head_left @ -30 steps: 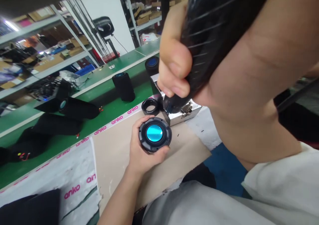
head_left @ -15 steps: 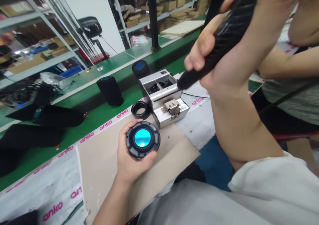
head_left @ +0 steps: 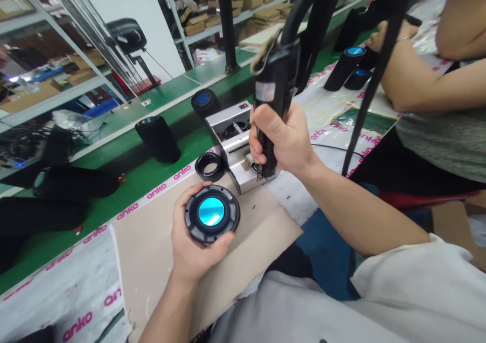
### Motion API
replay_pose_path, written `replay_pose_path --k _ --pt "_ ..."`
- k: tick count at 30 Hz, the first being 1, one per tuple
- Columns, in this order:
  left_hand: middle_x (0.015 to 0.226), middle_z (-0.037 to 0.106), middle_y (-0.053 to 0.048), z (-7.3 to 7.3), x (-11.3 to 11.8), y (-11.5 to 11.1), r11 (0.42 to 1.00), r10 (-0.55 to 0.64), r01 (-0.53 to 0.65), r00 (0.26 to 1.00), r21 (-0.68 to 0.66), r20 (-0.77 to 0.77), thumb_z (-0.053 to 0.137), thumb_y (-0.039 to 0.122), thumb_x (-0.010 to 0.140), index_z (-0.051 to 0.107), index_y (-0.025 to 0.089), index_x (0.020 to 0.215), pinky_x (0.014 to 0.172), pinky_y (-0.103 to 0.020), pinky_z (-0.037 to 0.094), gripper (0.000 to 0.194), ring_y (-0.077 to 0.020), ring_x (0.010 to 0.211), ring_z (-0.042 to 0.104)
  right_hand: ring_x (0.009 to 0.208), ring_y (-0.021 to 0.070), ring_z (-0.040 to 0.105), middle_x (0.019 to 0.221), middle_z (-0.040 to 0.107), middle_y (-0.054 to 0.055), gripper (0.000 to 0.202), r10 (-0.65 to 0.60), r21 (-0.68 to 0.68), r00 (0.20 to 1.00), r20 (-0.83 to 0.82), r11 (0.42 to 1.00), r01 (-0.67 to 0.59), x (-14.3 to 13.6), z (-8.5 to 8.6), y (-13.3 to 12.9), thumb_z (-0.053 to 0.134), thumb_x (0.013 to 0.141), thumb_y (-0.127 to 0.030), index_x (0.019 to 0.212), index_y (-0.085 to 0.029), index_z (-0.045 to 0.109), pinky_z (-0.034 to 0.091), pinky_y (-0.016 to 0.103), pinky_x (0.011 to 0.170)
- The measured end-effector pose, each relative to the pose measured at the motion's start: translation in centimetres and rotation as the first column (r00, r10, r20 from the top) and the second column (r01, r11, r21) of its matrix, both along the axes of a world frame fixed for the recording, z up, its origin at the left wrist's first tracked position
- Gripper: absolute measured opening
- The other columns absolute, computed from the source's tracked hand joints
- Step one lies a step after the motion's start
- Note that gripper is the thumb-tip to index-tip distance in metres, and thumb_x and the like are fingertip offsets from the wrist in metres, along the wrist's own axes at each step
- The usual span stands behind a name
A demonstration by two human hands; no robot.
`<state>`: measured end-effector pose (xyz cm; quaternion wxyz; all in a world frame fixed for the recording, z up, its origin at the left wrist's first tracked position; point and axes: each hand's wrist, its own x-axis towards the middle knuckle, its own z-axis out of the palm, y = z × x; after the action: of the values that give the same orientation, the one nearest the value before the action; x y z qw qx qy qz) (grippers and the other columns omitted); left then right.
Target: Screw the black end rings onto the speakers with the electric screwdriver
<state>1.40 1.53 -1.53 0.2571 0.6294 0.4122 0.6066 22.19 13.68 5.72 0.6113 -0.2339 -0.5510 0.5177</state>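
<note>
My left hand (head_left: 192, 246) grips a round black speaker (head_left: 212, 214) with a shiny blue centre, its face up, above a cardboard sheet (head_left: 152, 257). My right hand (head_left: 284, 135) is wrapped round a black power screwdriver (head_left: 268, 100), held upright with its tip pointing down. That tip is over the front of a silver metal screw feeder (head_left: 243, 153), hiding part of it; whether they touch I cannot tell. Just left of the feeder lies a black ring (head_left: 210, 167).
Black cylindrical speakers stand on the green bench (head_left: 125, 170), one (head_left: 157, 139) left of the feeder and one (head_left: 205, 102) behind it. Others lie at the left. At right, a person's arm (head_left: 425, 84) rests near more speakers. A dark cable hangs at right.
My right hand has brought the screwdriver down and left, from raised and slanted to upright over the feeder's front. My left hand still holds the speaker, shifted slightly left in view.
</note>
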Motion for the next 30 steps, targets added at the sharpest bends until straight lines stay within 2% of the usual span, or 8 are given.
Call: replay_pose_path --k 3,7,12,16,20,23,27,30 --pt "0.137 0.075 -0.01 0.0 0.0 -0.1 1.0 -0.002 0.002 1.0 0.006 -0.023 0.104 0.044 0.071 0.064 0.022 0.143 0.105 -0.032 0.059 0.086 -0.0252 0.122 0.076 0.035 0.0129 0.045 0.052 0.054 -0.004 0.055 -0.037 0.023 0.997 -0.066 0.999 0.038 0.3 0.7 -0.6 0.087 0.087 -0.067 0.08 -0.022 0.055 0.032 0.029 0.031" --pt "0.137 0.075 -0.01 0.0 -0.1 0.0 1.0 0.009 -0.008 0.999 0.019 -0.043 0.103 0.046 0.072 0.064 0.022 0.144 0.106 -0.033 0.059 0.085 -0.0259 0.123 0.076 0.038 0.0137 0.046 0.054 0.052 -0.004 0.056 -0.151 0.105 0.973 -0.172 0.98 0.171 -0.3 1.9 -0.7 0.092 0.08 -0.069 0.084 -0.023 0.06 0.03 0.032 0.033" --pt "0.136 0.075 -0.012 0.0 -0.1 0.0 0.999 0.032 -0.03 0.997 0.024 -0.076 0.1 0.051 0.074 0.062 0.021 0.143 0.103 -0.037 0.061 0.084 -0.0285 0.121 0.077 0.034 0.0132 0.041 0.052 0.052 -0.006 0.057 -0.134 0.11 0.99 -0.049 0.984 0.139 -0.9 0.8 -0.1 0.082 0.087 -0.075 0.087 -0.024 0.057 0.03 0.03 0.03" --pt "0.136 0.075 -0.013 0.0 0.0 0.0 0.999 0.038 -0.037 0.996 0.023 -0.086 0.098 0.053 0.076 0.061 0.021 0.143 0.102 -0.039 0.063 0.083 -0.0293 0.12 0.078 0.037 0.0123 0.045 0.053 0.055 -0.006 0.056 -0.034 -0.004 0.999 0.031 0.999 0.034 -0.2 0.2 -0.6 0.086 0.086 -0.07 0.086 -0.023 0.056 0.036 0.028 0.033" --pt "0.136 0.074 -0.013 -0.1 0.0 0.1 0.999 0.037 -0.033 0.995 0.04 -0.097 0.098 0.054 0.076 0.061 0.021 0.143 0.102 -0.04 0.063 0.083 -0.0301 0.12 0.077 0.037 0.0137 0.045 0.053 0.053 -0.004 0.06 -0.105 0.089 0.987 -0.118 0.989 0.116 0.1 1.4 -1.3 0.086 0.084 -0.073 0.08 -0.023 0.054 0.033 0.031 0.033" --pt "0.135 0.074 -0.014 -0.1 0.0 0.1 0.999 0.046 -0.043 0.994 0.032 -0.101 0.097 0.056 0.076 0.061 0.021 0.142 0.101 -0.042 0.063 0.083 -0.031 0.119 0.078 0.04 0.0138 0.046 0.056 0.053 -0.004 0.054 -0.166 0.106 0.973 -0.16 0.977 0.184 -0.4 2.0 -1.2 0.091 0.083 -0.065 0.086 -0.024 0.057 0.031 0.033 0.036" --pt "0.134 0.075 -0.015 0.0 -0.1 0.1 0.998 0.062 -0.06 0.991 0.017 -0.116 0.096 0.059 0.076 0.06 0.021 0.14 0.1 -0.043 0.064 0.083 -0.032 0.119 0.078 0.034 0.0134 0.042 0.053 0.054 -0.006 0.053 -0.137 0.144 0.986 -0.094 0.978 0.15 -1.1 1.0 0.0 0.084 0.087 -0.071 0.089 -0.025 0.058 0.029 0.033 0.03" --pt "0.135 0.075 -0.015 -0.1 -0.1 0.1 0.999 0.052 -0.051 0.993 0.016 -0.109 0.097 0.056 0.075 0.06 0.02 0.141 0.102 -0.042 0.063 0.083 -0.0311 0.12 0.077 0.034 0.0128 0.042 0.052 0.054 -0.006 0.056 -0.114 0.142 0.989 -0.089 0.982 0.126 -0.9 -0.1 0.6 0.08 0.089 -0.075 0.088 -0.024 0.057 0.032 0.031 0.03"
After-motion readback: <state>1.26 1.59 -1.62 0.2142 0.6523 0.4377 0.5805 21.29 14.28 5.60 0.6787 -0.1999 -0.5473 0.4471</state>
